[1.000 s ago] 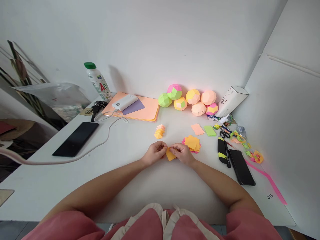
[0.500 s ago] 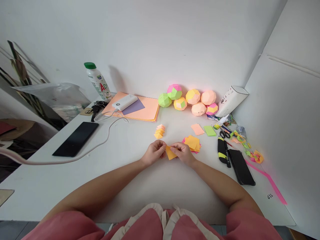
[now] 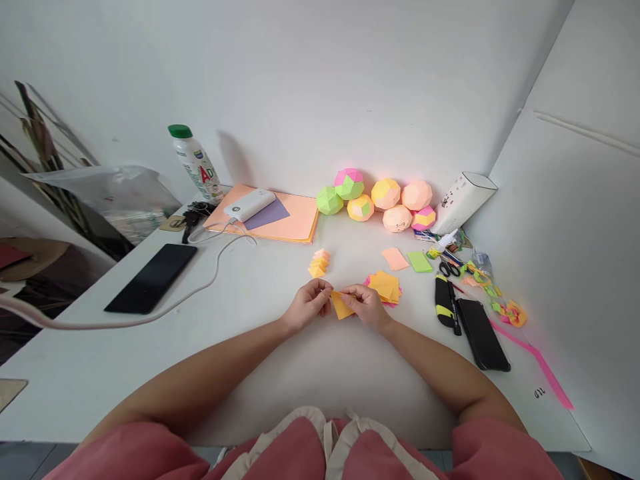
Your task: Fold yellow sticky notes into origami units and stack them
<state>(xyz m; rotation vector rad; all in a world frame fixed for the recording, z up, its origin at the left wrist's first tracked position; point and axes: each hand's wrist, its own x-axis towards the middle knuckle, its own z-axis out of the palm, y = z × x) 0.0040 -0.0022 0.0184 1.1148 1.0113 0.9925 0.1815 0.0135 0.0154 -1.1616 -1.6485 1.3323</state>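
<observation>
You are facing a white counter [image 3: 250, 287] that is spreading across the frame. A flat black device [image 3: 151, 279] is lying at left, peach sheets [image 3: 295, 217] are lying at upper left of centre, and paper balls [image 3: 397, 218] are resting at upper centre. Folded pieces [image 3: 319, 265] and a pile of orange squares [image 3: 384, 287] are sitting near the centre; a black phone [image 3: 483, 335] is lying at right.

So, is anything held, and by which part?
An orange paper square, by its upper right side in the right hand; whether the left hand grips it is unclear.
</observation>
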